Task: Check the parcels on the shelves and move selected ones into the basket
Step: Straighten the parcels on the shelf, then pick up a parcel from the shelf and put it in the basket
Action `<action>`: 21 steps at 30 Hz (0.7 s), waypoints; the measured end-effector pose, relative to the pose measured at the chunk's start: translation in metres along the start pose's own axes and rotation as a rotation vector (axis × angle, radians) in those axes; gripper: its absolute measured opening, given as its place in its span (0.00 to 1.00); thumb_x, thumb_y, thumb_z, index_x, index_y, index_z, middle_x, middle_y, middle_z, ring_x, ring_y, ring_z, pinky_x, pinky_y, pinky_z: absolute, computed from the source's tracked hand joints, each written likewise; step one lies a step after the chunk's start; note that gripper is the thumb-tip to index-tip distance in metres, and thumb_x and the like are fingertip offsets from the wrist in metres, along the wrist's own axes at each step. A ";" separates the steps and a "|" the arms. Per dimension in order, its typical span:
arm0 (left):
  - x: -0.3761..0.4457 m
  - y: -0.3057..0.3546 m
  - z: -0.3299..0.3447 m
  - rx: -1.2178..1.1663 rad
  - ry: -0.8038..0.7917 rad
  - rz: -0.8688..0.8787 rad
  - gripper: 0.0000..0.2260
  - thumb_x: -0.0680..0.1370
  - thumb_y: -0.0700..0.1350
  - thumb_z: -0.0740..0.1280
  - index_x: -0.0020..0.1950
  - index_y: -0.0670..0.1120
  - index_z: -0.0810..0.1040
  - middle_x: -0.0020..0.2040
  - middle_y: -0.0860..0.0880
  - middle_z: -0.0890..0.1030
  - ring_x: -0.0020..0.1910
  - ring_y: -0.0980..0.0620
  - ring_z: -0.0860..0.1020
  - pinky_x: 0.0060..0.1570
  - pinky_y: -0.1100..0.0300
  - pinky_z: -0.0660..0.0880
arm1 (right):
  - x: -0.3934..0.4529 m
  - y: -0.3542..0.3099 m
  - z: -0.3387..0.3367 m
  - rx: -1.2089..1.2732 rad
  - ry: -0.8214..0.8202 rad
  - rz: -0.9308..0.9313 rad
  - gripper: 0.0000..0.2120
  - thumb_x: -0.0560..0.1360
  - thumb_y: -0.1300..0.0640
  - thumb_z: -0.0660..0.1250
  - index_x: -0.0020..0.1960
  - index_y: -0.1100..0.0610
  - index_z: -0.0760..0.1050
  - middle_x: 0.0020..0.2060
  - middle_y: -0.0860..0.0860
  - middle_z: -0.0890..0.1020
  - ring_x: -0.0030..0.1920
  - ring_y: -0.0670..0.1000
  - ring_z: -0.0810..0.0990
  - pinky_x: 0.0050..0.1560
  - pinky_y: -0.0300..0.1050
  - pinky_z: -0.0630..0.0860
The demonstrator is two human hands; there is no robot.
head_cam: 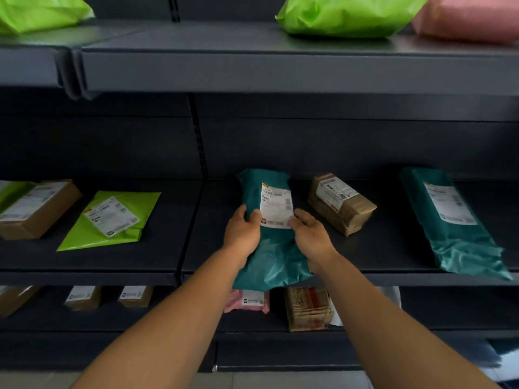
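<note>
My left hand [243,231] and right hand [310,235] grip the teal parcel [273,248] at centre frame, its lower end overhanging the middle shelf [379,259]. I should tilt its label [276,205] flat toward me to read it. No basket in sight.

dark shelf [393,265]; teal mailer [449,220], brown parcel [341,204], green mailer [112,220]

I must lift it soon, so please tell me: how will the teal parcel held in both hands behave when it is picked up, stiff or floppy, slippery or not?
The teal parcel is a wrinkled plastic bag, so it probably bends and sags. Its glossy film may be slippery; the left hand and right hand grip both its sides. Its near end overhangs the shelf edge and looks loose.
</note>
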State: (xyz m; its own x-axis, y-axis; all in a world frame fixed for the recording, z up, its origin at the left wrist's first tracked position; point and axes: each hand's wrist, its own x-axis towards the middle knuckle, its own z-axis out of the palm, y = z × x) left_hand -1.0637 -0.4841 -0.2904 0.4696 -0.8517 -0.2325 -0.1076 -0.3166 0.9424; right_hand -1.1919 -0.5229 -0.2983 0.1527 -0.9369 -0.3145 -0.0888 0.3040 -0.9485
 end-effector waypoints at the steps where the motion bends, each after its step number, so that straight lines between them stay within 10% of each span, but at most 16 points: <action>1: -0.001 0.002 -0.001 0.027 0.006 0.011 0.25 0.81 0.54 0.58 0.77 0.50 0.61 0.73 0.47 0.69 0.68 0.47 0.71 0.66 0.50 0.70 | -0.003 -0.002 0.000 -0.022 0.007 -0.007 0.22 0.81 0.56 0.61 0.74 0.54 0.65 0.64 0.51 0.76 0.61 0.51 0.76 0.65 0.51 0.73; 21: -0.022 0.057 0.082 -0.069 -0.256 0.160 0.23 0.83 0.47 0.57 0.78 0.47 0.56 0.76 0.48 0.64 0.72 0.52 0.65 0.62 0.65 0.61 | -0.012 -0.032 -0.078 -0.367 0.414 -0.255 0.43 0.73 0.53 0.72 0.79 0.51 0.51 0.77 0.51 0.56 0.75 0.57 0.54 0.74 0.54 0.56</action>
State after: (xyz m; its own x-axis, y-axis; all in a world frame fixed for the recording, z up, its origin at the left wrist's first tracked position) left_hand -1.1526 -0.5177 -0.2508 0.2145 -0.9687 -0.1248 -0.0984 -0.1485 0.9840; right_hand -1.2679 -0.5351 -0.2619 -0.1749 -0.9841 0.0315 -0.4443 0.0503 -0.8945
